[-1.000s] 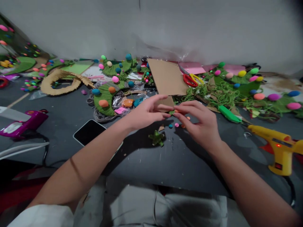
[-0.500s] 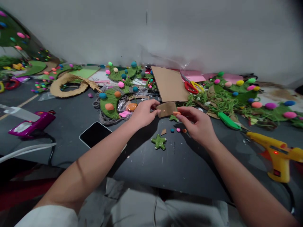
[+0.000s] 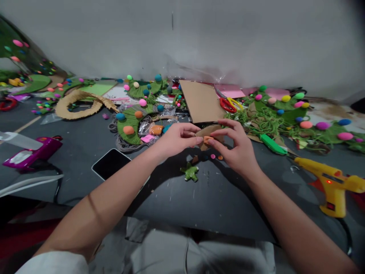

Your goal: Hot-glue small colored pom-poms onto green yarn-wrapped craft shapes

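Observation:
My left hand (image 3: 181, 139) pinches the left edge of a small brown cardboard piece (image 3: 203, 133) held just above the dark table. With its thumb and fingers my right hand (image 3: 235, 146) grips a small orange piece (image 3: 208, 139) in front of the cardboard. Below the hands a green star (image 3: 190, 172) with whitish tips lies on the table. Between the star and my right hand are a small pink ball (image 3: 213, 156) and an orange one (image 3: 220, 157).
A yellow glue gun (image 3: 332, 180) with a lit red light lies at right, a purple one (image 3: 32, 152) at left. A phone (image 3: 110, 163) is partly under my left forearm. Behind are a cardboard sheet (image 3: 201, 101), red-handled scissors (image 3: 227, 105) and green wreath pieces (image 3: 129, 121).
The cardboard piece has been raised and tilted between my hands. My right hand has brought the orange piece left, onto or close in front of it. The view has shifted slightly.

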Demonstrator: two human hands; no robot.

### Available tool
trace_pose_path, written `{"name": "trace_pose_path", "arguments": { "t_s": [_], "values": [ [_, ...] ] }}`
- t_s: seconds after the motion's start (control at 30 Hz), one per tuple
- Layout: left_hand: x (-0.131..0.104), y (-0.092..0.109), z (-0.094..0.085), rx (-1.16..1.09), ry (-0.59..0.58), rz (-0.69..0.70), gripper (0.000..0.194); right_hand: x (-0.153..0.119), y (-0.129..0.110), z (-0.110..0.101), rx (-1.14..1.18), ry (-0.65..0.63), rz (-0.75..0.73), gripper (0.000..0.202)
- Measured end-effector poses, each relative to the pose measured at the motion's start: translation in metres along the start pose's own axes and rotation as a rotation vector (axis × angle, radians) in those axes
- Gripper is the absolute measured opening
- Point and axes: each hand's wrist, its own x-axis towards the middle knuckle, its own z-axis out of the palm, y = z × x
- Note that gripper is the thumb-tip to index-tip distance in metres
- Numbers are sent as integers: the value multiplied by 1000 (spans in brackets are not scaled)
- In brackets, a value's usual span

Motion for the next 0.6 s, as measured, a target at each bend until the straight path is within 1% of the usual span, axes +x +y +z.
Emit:
{"name": "trace_pose_path", "arguments": {
  "t_s": [0.1,0.17,0.23,0.33,0.4,0.47,0.53,0.57,0.6],
  "values": [
    [1,-2,-2,-31,-4,-12,35,1,4,1,256,-43,191,42],
    [1,-3,-2,-46,-9,-24,36,3,6,-1,390,-79,314,51],
    [1,-3,-1,-56,-13,-32,37,5,8,-7,456,-111,376,54],
    [0,0,1,-86,22,-46,40,8,13,-21,490,-124,397,49],
    [-1,6,-2,-91,83,-50,39,10,23,-33,486,-61,412,45],
    [-3,15,-11,-88,151,-20,34,12,39,-44,438,72,463,46],
    [-5,26,-26,-114,204,33,27,13,57,-53,349,195,533,48],
    [-6,31,-35,-143,233,64,22,13,67,-56,290,216,554,49],
    [-8,35,-44,-176,260,82,17,12,75,-58,215,208,559,49]
  ]
}}
